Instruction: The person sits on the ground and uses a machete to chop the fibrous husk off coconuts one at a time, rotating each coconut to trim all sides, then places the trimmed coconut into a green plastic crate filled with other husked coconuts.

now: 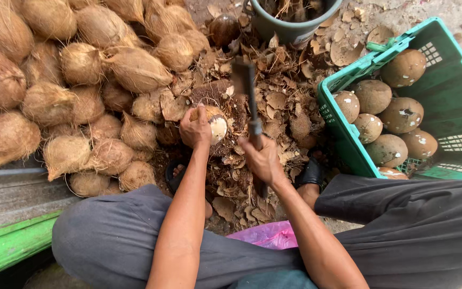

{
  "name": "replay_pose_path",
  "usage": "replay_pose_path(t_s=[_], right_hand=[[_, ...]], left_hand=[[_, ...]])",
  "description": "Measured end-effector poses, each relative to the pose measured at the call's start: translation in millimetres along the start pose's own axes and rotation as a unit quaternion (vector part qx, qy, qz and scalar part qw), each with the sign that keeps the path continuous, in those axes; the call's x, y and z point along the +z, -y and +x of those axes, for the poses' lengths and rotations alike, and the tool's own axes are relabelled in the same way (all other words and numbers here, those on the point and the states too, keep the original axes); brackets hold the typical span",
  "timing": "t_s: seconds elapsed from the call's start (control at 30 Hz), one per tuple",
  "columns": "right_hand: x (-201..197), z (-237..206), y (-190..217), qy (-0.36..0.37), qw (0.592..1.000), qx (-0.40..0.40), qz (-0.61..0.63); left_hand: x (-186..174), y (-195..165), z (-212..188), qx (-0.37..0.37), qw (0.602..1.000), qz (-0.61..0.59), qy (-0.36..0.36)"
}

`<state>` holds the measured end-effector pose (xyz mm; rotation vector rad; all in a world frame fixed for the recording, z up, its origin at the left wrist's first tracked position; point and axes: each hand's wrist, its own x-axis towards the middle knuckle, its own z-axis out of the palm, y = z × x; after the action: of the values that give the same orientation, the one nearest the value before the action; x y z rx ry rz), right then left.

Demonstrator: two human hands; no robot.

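The left hand (195, 128) has its fingers clamped on a round brown, partly husked coconut (213, 124). The right hand (263, 159) has its fingers closed around a dark-bladed cleaver (248, 93), whose blade rises just beyond the coconut.

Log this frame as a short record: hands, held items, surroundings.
left hand: grips a partly shelled coconut
right hand: grips a cleaver, blade raised and blurred
pile: husked brown coconuts on the person's left
crate: green plastic crate holding shelled coconuts
ground: shell chips
top: grey bucket
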<state>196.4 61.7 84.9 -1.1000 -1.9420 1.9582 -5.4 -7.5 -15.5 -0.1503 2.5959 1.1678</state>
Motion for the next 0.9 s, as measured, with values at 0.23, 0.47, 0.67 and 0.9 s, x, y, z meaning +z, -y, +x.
replay_pose_path(t_s=[0.23,0.47,0.67,0.9], right_hand=[[23.1,2.5,-13.5,0.015,0.998,0.055,-0.012],[11.7,2.0,-16.6,-0.035,0.994,-0.06,0.08],[34.5,10.3,-38.8,0.044,0.981,0.153,-0.115],[22.7,12.2,-32.8,0.054,0.982,0.106,-0.147]], left_hand=[[-1.1,-1.4,-7.6,-0.007,1.0,0.018,0.001],[-5.1,-5.4,-14.1,0.004,0.998,0.046,-0.034],[-3.5,-9.9,-17.7,0.001,0.997,0.055,-0.047],[-7.2,-3.9,-12.6,0.017,0.999,0.025,-0.016]])
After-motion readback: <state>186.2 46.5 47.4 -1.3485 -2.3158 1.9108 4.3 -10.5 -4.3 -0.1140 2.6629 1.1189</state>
